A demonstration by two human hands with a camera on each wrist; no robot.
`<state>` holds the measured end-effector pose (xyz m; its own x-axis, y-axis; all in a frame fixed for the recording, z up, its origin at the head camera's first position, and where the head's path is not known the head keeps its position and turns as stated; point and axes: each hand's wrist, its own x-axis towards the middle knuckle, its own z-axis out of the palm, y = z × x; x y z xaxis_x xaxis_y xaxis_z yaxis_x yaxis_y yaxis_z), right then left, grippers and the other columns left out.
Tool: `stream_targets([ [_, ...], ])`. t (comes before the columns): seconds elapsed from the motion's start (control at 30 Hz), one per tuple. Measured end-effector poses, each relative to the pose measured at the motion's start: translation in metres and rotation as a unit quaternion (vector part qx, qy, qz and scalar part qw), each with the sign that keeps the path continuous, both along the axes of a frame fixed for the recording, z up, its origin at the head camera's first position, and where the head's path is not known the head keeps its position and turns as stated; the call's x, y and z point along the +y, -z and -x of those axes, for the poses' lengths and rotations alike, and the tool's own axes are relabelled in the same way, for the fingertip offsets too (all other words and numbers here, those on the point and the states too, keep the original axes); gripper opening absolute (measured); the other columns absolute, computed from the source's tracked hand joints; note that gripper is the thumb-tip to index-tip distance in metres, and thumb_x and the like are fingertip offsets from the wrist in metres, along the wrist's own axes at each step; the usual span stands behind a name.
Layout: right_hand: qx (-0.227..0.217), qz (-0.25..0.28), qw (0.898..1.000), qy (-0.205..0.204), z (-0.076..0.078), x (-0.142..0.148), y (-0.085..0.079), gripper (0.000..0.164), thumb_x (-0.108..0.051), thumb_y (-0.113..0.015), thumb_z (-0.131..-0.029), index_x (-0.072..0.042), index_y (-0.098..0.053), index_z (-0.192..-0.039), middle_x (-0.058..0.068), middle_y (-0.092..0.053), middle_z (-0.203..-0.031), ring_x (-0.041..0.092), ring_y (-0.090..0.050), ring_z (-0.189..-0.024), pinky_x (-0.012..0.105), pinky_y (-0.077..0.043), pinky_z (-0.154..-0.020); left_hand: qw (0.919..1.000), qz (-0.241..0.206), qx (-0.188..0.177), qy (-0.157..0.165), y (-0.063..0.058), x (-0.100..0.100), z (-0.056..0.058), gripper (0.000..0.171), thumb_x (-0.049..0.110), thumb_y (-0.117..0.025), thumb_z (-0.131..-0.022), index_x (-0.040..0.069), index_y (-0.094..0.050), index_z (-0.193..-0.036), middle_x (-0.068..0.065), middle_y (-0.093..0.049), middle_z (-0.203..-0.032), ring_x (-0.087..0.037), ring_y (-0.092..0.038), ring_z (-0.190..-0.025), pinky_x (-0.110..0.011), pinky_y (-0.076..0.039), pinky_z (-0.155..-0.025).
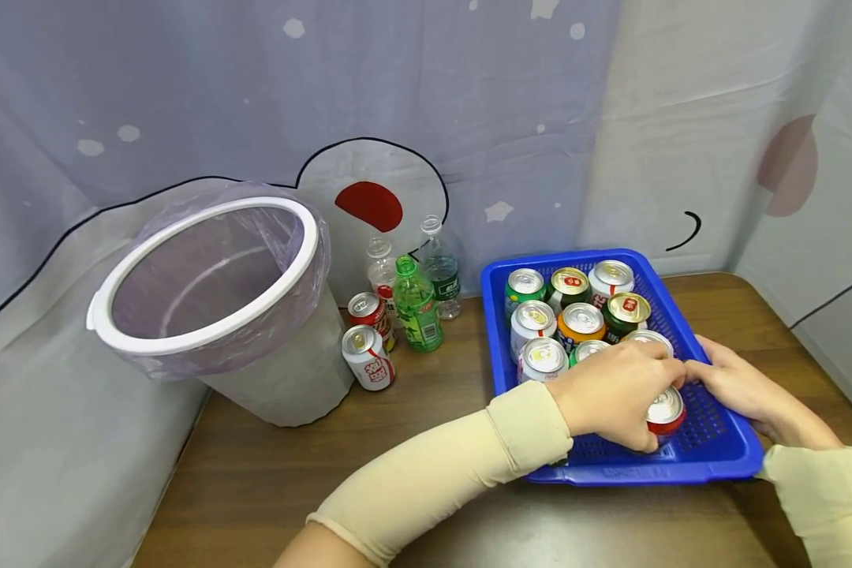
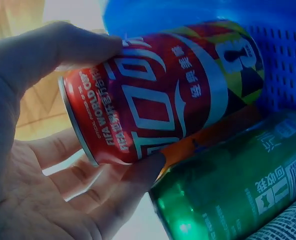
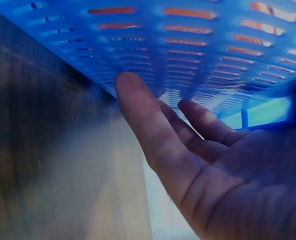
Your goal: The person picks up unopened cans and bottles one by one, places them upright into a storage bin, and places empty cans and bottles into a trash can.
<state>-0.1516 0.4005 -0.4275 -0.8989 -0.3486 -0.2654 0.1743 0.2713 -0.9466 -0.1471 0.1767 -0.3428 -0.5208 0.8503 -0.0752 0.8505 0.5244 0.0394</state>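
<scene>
A red cola can (image 2: 158, 95) is gripped by my left hand (image 1: 621, 394), with the thumb on one side and fingers on the other. This can stands in the front right part of a blue plastic basket (image 1: 493, 339). Beside it in the left wrist view lies a green can (image 2: 223, 185). My right hand (image 1: 749, 386) holds the basket's right rim, its thumb over the edge. In the right wrist view its fingers (image 3: 153, 130) reach along the slotted outer wall. Several cans, among them an orange one (image 1: 581, 322), stand upright in the basket.
At the left stands a bin (image 1: 284, 379) with a white rim and a clear liner. Next to it are a white can (image 1: 368, 359), a red can (image 1: 367, 309), a green bottle (image 1: 417, 308) and two clear bottles. A curtain (image 1: 468, 95) hangs behind the wooden table (image 1: 412, 442).
</scene>
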Motion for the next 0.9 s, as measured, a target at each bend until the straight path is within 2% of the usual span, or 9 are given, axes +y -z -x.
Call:
stream_targets([
  [0.1, 0.007, 0.024, 0.999, -0.024, 0.0, 0.003, 0.002, 0.03, -0.009, -0.032, -0.102, -0.031, -0.039, -0.121, 0.001, -0.069, -0.097, 0.026, -0.071, -0.084, 0.049, -0.057, -0.068, 0.9999, 0.017, 0.002, -0.003, 0.004, 0.007, 0.001, 0.071, 0.057, -0.081, -0.063, 0.034, -0.054, -0.124, 0.017, -0.052, -0.114, -0.001, -0.053, -0.106, -0.018, -0.047, -0.086],
  [0.3, 0.017, 0.024, 0.999, -0.035, 0.0, 0.007, 0.005, 0.031, -0.011, -0.026, -0.105, -0.034, -0.038, -0.122, -0.003, -0.069, -0.099, 0.023, -0.071, -0.086, 0.047, -0.058, -0.069, 0.9994, 0.033, 0.009, 0.0, 0.009, 0.015, 0.002, 0.069, 0.054, -0.08, -0.065, 0.033, -0.053, -0.124, 0.016, -0.052, -0.115, -0.002, -0.055, -0.103, -0.019, -0.049, -0.084],
  [0.43, 0.016, 0.011, 0.999, -0.029, 0.001, 0.008, 0.004, 0.029, -0.012, -0.026, -0.105, -0.033, -0.037, -0.122, -0.004, -0.068, -0.099, 0.022, -0.07, -0.086, 0.046, -0.058, -0.069, 0.9991, 0.04, 0.012, 0.001, 0.011, 0.017, 0.001, 0.067, 0.053, -0.081, -0.065, 0.033, -0.054, -0.123, 0.017, -0.052, -0.117, -0.001, -0.054, -0.108, -0.02, -0.049, -0.086],
  [0.77, 0.024, -0.016, 0.999, -0.014, 0.001, 0.006, 0.001, 0.019, -0.027, -0.03, -0.106, -0.033, -0.038, -0.123, -0.008, -0.068, -0.1, 0.02, -0.07, -0.086, 0.044, -0.058, -0.069, 0.9982, 0.057, 0.016, -0.002, 0.013, 0.024, -0.004, 0.071, 0.053, -0.079, -0.067, 0.036, -0.051, -0.13, 0.018, -0.048, -0.135, -0.003, -0.045, -0.123, -0.026, -0.05, -0.089],
  [0.9, 0.03, -0.023, 0.999, -0.012, 0.001, 0.006, 0.001, 0.024, -0.027, -0.031, -0.106, -0.025, -0.036, -0.13, -0.009, -0.067, -0.101, 0.021, -0.07, -0.086, 0.044, -0.058, -0.069, 0.9977, 0.063, 0.024, -0.002, 0.014, 0.026, -0.005, 0.071, 0.053, -0.078, -0.068, 0.036, -0.05, -0.132, 0.018, -0.047, -0.137, -0.004, -0.045, -0.122, -0.026, -0.05, -0.088],
])
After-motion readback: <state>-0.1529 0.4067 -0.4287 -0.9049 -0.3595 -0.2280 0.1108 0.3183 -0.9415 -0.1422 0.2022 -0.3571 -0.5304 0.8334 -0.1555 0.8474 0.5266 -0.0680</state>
